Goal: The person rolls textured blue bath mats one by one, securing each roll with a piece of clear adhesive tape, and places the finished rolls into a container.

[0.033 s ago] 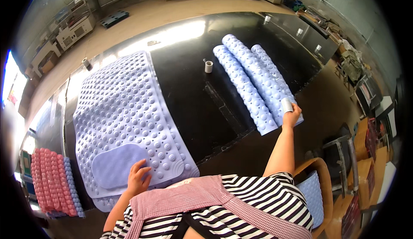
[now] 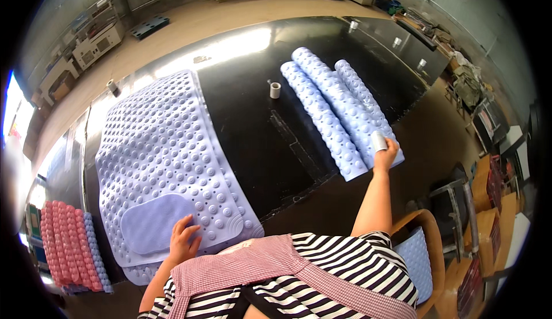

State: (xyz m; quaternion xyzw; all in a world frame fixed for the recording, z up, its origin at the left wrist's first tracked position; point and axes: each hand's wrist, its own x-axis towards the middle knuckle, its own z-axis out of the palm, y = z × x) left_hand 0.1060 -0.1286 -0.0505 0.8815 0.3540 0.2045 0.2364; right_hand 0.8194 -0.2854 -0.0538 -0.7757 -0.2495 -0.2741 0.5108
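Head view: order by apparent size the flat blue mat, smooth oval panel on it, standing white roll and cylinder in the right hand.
1. Flat blue mat
2. Smooth oval panel
3. Standing white roll and cylinder in the right hand: too alike to rank

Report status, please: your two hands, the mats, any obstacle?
Right hand gripping pale cylinder, at rolled mats. Left hand open, near smooth oval on flat mats. Second cylinder standing between.
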